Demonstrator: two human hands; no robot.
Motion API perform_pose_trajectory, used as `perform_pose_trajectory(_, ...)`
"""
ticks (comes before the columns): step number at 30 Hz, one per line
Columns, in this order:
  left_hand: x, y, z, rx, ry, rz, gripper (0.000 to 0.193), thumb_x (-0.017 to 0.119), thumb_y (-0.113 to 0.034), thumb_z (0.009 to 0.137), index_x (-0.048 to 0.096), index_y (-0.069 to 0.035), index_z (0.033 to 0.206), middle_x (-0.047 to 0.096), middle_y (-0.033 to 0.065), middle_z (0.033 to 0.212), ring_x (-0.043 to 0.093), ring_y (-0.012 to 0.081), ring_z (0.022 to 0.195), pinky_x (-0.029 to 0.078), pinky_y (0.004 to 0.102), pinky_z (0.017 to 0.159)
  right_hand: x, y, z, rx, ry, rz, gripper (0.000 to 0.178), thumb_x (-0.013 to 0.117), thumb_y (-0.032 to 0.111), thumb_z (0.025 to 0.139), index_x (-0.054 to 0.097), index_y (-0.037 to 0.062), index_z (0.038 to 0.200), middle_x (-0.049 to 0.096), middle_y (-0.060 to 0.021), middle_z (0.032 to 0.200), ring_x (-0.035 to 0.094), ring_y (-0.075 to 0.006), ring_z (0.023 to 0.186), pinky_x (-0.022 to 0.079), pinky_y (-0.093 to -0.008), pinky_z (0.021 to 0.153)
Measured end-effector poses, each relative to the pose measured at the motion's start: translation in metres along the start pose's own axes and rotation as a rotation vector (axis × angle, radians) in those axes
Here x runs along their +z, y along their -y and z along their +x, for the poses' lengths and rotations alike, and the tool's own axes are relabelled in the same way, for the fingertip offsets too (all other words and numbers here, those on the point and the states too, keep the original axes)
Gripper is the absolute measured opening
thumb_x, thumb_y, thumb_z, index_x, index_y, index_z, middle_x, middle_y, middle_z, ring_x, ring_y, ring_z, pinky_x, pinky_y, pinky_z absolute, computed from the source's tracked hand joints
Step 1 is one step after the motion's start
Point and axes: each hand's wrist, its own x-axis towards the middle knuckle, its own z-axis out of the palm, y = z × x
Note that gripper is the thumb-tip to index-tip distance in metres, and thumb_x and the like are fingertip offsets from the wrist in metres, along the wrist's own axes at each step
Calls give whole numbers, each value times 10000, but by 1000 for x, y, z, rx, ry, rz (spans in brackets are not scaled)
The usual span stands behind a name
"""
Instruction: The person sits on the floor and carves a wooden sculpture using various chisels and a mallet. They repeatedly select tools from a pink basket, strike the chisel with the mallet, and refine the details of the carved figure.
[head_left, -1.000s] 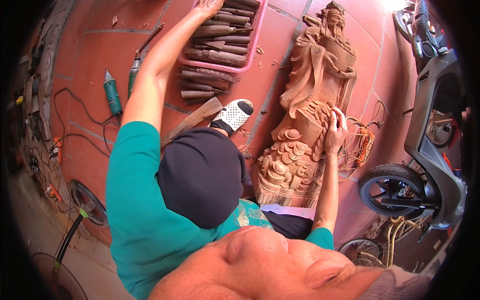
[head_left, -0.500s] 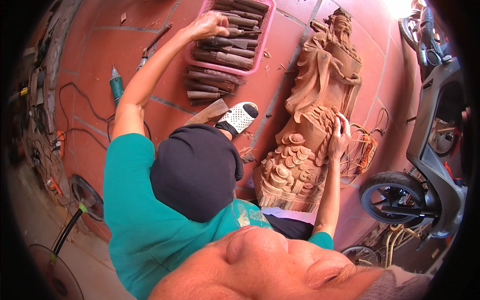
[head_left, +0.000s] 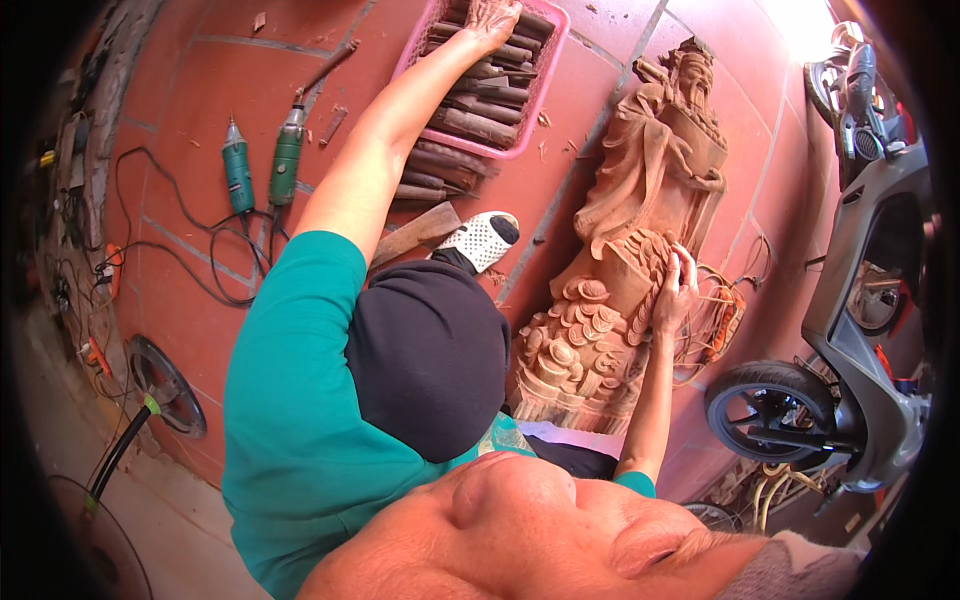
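At the far end of the pink basket (head_left: pixel 530 125), my left hand (head_left: pixel 491 22) reaches down over the wooden tool handles (head_left: pixel 475 124). Its fingertips are hidden at the picture's upper edge, so I cannot see whether they grip a handle. My right hand (head_left: pixel 678 292) rests, fingers apart, against the right edge of a carved wooden statue (head_left: pixel 640 190). The statue lies on its back, a bearded robed figure with its head far off and its ornate base near me. More wooden-handled tools (head_left: pixel 432 172) lie on the floor just beside the basket.
Two green power tools (head_left: pixel 286 160) with black cables lie on the red tiles to the left. A wooden mallet-like piece (head_left: pixel 415 234) is by my shoe (head_left: pixel 480 242). An orange corded item (head_left: pixel 722 325) lies right of the statue, near a motorbike (head_left: pixel 860 300). Wood chips are scattered about.
My left hand has moved right and farther away across the basket, and its forearm now passes over the basket's left side. The right hand stays on the statue. The view has shifted slightly.
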Motion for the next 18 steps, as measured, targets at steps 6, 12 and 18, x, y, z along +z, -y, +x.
perform_pose_trajectory(6, -11, -30, -11, 183, -108, 38, 290, 496, -165, 936, 593, -51, 1184, 553, 184, 1253, 505, 368, 1188, 426, 494, 978, -9, -4, -8, 59, -31, 34, 222, 582, 154, 998, 672, -5, 1124, 683, -124, 1104, 637, -217, 1047, 479, -330, 948)
perform_pose_trajectory(12, -38, -23, -19, 255, -55, -9, 203, 546, -86, 852, 626, -85, 1038, 646, 134, 1043, 626, 349, 1051, 520, 472, 852, -10, -4, -9, 52, -26, 3, 223, 586, 158, 999, 670, -10, 1120, 678, -123, 1109, 634, -212, 1048, 477, -328, 950)
perform_pose_trajectory(18, -52, -1, -22, 324, 121, -348, 126, 595, -33, 797, 638, -60, 912, 703, 134, 875, 663, 360, 867, 510, 465, 744, -8, -6, -8, 48, -28, 30, 231, 589, 170, 997, 667, -11, 1118, 674, -123, 1125, 632, -220, 1059, 470, -330, 957)
